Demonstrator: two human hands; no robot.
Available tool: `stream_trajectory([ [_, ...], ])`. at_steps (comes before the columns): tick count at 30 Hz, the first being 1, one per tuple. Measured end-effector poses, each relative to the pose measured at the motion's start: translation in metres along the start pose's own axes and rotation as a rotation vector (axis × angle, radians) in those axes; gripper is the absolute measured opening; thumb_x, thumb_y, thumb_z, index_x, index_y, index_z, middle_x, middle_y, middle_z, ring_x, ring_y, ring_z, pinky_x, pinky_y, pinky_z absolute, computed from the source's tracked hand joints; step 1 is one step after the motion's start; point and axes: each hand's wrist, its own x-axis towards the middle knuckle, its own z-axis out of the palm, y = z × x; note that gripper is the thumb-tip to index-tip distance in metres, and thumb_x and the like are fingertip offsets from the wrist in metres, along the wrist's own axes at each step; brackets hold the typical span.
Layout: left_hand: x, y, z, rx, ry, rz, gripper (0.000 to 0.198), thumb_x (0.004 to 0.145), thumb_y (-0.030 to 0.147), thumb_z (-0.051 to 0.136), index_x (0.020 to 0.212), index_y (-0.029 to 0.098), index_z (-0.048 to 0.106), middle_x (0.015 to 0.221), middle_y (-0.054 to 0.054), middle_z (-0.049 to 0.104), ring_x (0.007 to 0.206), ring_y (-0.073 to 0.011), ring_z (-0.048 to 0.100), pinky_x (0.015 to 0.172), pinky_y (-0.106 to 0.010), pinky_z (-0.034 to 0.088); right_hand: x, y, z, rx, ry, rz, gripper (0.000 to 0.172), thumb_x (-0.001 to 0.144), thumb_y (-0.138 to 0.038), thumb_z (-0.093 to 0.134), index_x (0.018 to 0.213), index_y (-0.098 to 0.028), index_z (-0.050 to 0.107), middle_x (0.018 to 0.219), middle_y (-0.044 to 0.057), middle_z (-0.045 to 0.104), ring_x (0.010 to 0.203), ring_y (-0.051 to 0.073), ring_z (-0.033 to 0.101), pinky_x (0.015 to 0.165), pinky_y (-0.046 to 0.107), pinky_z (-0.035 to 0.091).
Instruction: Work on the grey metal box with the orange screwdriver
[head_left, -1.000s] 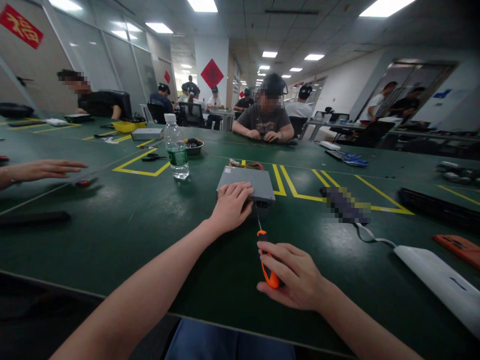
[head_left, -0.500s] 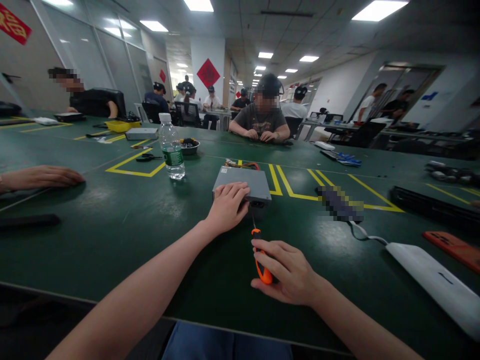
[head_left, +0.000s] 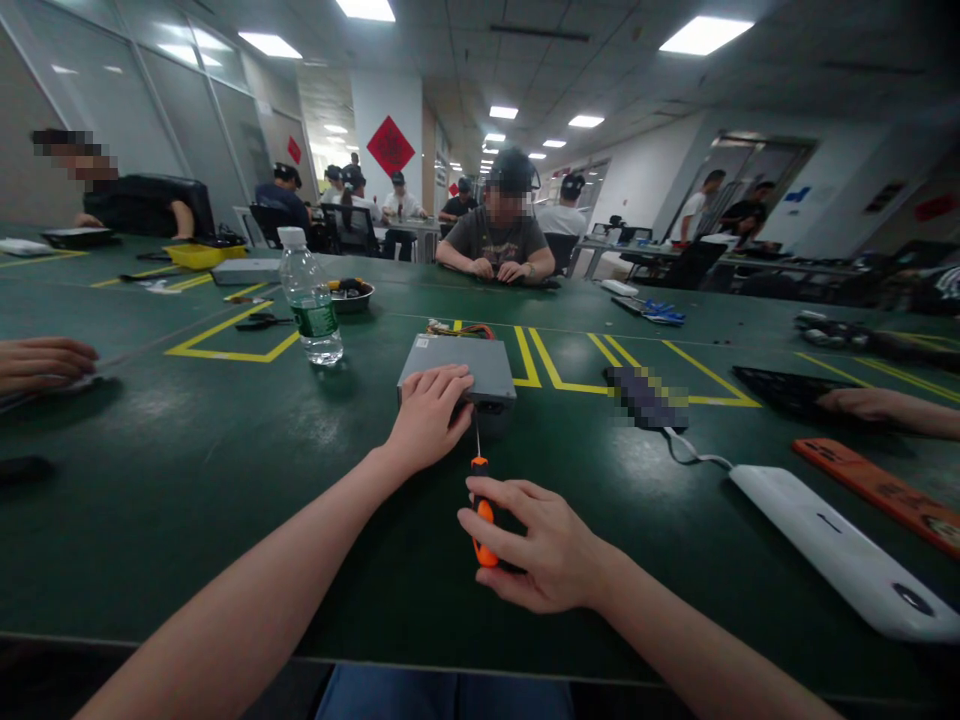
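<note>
Obs.: the left hand (head_left: pixel 429 418) lies palm-down on the near corner of the grey metal box (head_left: pixel 484 362). Its fingers (head_left: pixel 450 385) are draped loosely over the lid, pressing down and clasping nothing. The right hand (head_left: pixel 536 545) has its fingers (head_left: pixel 501 496) closed round the orange handle of the screwdriver (head_left: pixel 481 505). The shaft runs out past those fingers to the box's near edge, just beside the left fingers; tip contact cannot be told. The box sits flat on the green worktop (head_left: pixel 225 450). A water bottle (head_left: pixel 310 300) stands beyond and left of the left fingers, well apart. A white oblong device (head_left: pixel 832 545) lies right of the right fingers.
</note>
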Motion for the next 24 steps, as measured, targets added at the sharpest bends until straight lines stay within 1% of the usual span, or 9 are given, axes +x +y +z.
stream_trajectory([
  [2,0.0,-0.0001,-0.0001,-0.004,0.001,0.001,0.031,0.084,0.024,0.048,0.115,0.024,0.051,0.127,-0.005,0.054,0.118,-0.0244,0.044,0.097,-0.043,0.03,0.0007,-0.0005,-0.0008,-0.001,-0.009,-0.012,0.033,0.092,-0.034,0.04,0.112,-0.012,0.053,0.108,0.017,0.061,0.109,0.022,0.055,0.079,0.033,0.051],
  [6,-0.0001,-0.0002,-0.0002,0.0,0.008,0.007,0.03,0.085,0.024,0.048,0.114,0.023,0.051,0.127,-0.005,0.054,0.118,-0.0237,0.044,0.097,-0.042,0.029,-0.0005,-0.001,0.0015,-0.023,0.088,-0.015,0.027,0.09,-0.035,0.047,0.102,-0.011,0.053,0.108,0.02,0.062,0.089,0.019,0.063,0.07,0.03,0.052],
  [7,-0.0001,-0.0003,-0.0001,0.004,0.009,0.008,0.029,0.085,0.024,0.048,0.114,0.023,0.051,0.127,-0.005,0.054,0.118,-0.0236,0.044,0.096,-0.042,0.029,-0.001,-0.001,0.0025,-0.009,0.112,-0.017,0.026,0.089,-0.034,0.049,0.1,-0.011,0.052,0.107,0.02,0.062,0.087,0.018,0.063,0.069,0.03,0.052],
  [9,-0.0003,-0.0002,0.0001,0.011,0.007,0.008,0.029,0.085,0.025,0.048,0.114,0.023,0.051,0.127,-0.005,0.054,0.118,-0.0234,0.045,0.096,-0.041,0.029,-0.0017,-0.001,0.0042,0.032,0.134,-0.005,0.025,0.089,-0.033,0.05,0.1,-0.01,0.05,0.105,0.021,0.063,0.091,0.019,0.063,0.071,0.03,0.053],
  [11,-0.0003,0.0,0.0001,0.011,0.005,0.004,0.029,0.085,0.025,0.048,0.114,0.023,0.051,0.128,-0.005,0.054,0.118,-0.0234,0.045,0.096,-0.041,0.029,-0.0013,-0.0011,0.0047,0.06,0.124,0.027,0.03,0.089,-0.036,0.049,0.103,-0.009,0.049,0.106,0.021,0.062,0.097,0.02,0.061,0.074,0.031,0.053],
  [13,-0.0003,0.0005,-0.0002,0.013,-0.001,0.0,0.029,0.085,0.025,0.048,0.114,0.023,0.051,0.128,-0.005,0.053,0.119,-0.0232,0.044,0.097,-0.041,0.029,0.0,-0.0012,0.0037,0.065,0.083,0.047,0.035,0.091,-0.037,0.045,0.11,-0.008,0.049,0.108,0.021,0.061,0.102,0.022,0.059,0.076,0.032,0.053],
  [16,0.0001,0.0012,-0.0009,0.016,-0.008,-0.008,0.029,0.085,0.025,0.047,0.114,0.023,0.051,0.128,-0.005,0.053,0.119,-0.0235,0.044,0.097,-0.041,0.029,0.0015,-0.0013,0.0013,0.04,0.03,0.017,0.032,0.092,-0.032,0.041,0.114,-0.01,0.05,0.109,0.02,0.06,0.105,0.024,0.057,0.076,0.034,0.053],
  [21,0.0007,0.0015,-0.0017,0.017,-0.01,-0.003,0.03,0.085,0.024,0.047,0.114,0.022,0.051,0.129,-0.005,0.053,0.119,-0.0226,0.044,0.097,-0.04,0.029,-0.001,-0.0007,0.0028,0.028,0.12,0.012,0.024,0.088,-0.029,0.052,0.104,-0.011,0.052,0.11,0.022,0.06,0.099,0.022,0.06,0.074,0.033,0.053],
  [24,0.0006,0.0015,-0.0021,0.021,-0.014,-0.006,0.031,0.084,0.025,0.048,0.115,0.022,0.05,0.129,-0.004,0.053,0.119,-0.0225,0.044,0.097,-0.04,0.029,-0.003,-0.0003,0.0053,0.057,0.135,0.032,0.026,0.088,-0.031,0.052,0.104,-0.011,0.048,0.108,0.022,0.061,0.097,0.021,0.062,0.074,0.033,0.054],
])
